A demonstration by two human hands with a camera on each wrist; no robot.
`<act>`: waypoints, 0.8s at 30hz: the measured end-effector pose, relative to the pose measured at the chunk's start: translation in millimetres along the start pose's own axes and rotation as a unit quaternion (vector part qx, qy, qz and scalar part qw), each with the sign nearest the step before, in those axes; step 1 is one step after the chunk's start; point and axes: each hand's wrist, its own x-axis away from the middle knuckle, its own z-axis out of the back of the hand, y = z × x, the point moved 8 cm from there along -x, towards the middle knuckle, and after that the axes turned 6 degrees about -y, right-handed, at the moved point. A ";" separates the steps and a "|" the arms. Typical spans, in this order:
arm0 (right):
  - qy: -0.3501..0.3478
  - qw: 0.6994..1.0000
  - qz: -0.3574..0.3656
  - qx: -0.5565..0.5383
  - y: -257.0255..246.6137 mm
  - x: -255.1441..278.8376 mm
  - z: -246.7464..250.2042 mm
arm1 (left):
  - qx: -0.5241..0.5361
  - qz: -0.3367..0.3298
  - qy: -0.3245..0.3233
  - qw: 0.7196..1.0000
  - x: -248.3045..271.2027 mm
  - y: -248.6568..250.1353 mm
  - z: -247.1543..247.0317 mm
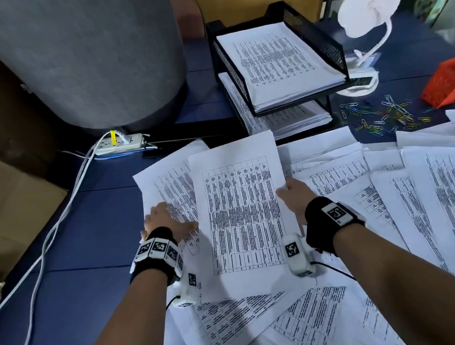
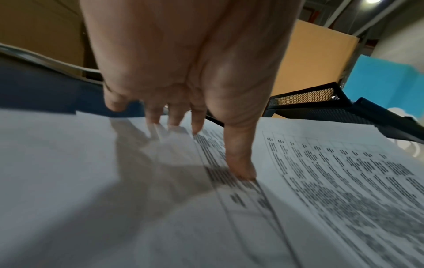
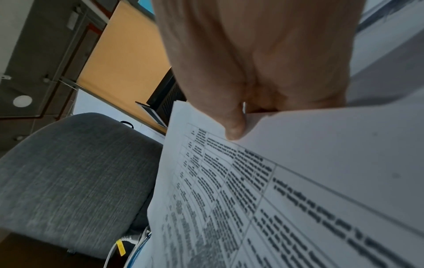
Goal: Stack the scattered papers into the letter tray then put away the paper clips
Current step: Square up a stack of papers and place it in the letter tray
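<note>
**Sheet lifted over the paper spread**

Right hand pinches the right edge of a printed sheet, raised above the scattered papers. Left hand lies flat, fingers spread, on another page. Letter tray stands beyond; paper clips lie by a red basket.
</note>
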 end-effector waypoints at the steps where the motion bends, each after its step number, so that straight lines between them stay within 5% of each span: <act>1: -0.007 1.000 -0.004 0.002 0.8 -0.8 0.7 | -0.009 -0.009 -0.008 1.000 0.3 1.9 -0.6; 11: -0.012 1.000 -0.012 -0.023 3.0 -2.9 0.5 | 0.077 -0.044 0.013 0.996 4.6 28.0 -9.4; 18: 0.041 0.996 0.009 0.085 -29.3 -8.0 -4.0 | 0.016 -0.083 -0.058 0.995 10.8 38.6 -22.8; 24: 0.025 0.996 0.004 0.090 -39.1 -14.8 -16.2 | 0.122 -0.101 -0.081 0.984 16.2 33.7 -9.3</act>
